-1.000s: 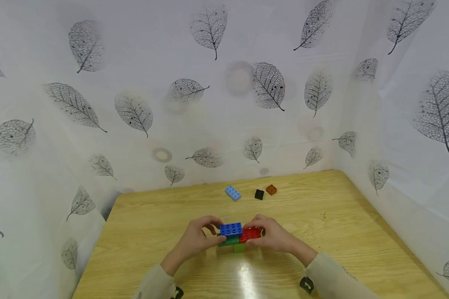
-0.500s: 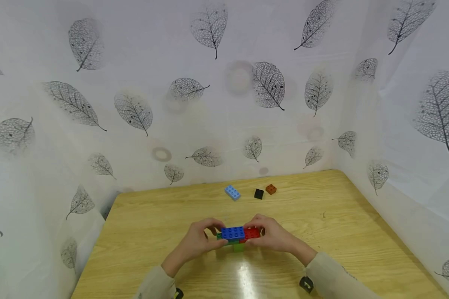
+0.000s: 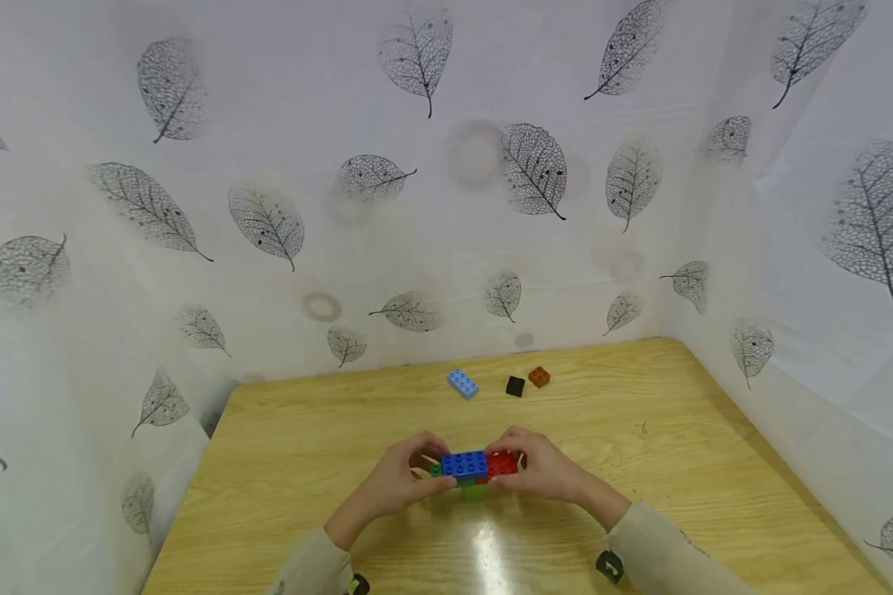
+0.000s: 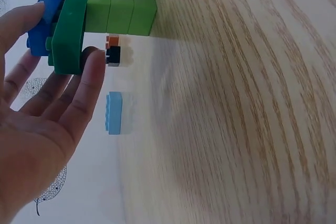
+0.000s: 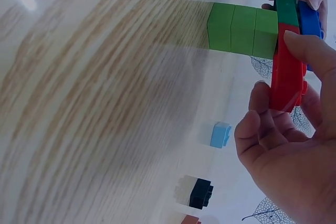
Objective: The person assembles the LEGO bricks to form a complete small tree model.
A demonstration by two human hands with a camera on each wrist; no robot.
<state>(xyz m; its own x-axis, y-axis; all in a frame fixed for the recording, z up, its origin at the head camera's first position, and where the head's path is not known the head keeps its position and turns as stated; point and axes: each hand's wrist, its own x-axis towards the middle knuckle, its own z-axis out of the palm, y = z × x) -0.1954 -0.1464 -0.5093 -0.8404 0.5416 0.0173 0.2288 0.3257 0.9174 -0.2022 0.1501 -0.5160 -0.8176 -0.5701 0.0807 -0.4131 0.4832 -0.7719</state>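
Note:
My left hand (image 3: 398,479) pinches a blue toy building brick (image 3: 465,466) between thumb and fingers. The blue brick lies over the seam of a dark green brick (image 4: 71,35) and a red brick (image 3: 503,461); whether it is pressed fully down cannot be told. Across from it, my right hand (image 3: 539,467) grips the red brick, thumb on the near side and fingers behind. Both lower bricks rest end to end on an upright column of light green bricks (image 4: 121,11) standing on the table. In the head view, only the column's front shows beneath them.
Toward the back of the wooden table (image 3: 305,430) lie a light blue brick (image 3: 462,383), a black brick (image 3: 515,386) and an orange-brown brick (image 3: 539,377). A leaf-patterned white curtain (image 3: 446,248) encloses the back and sides.
My left hand has shifted the blue brick slightly to the right and lower, from beside the red brick to partly over it. The right hand stays on the red brick.

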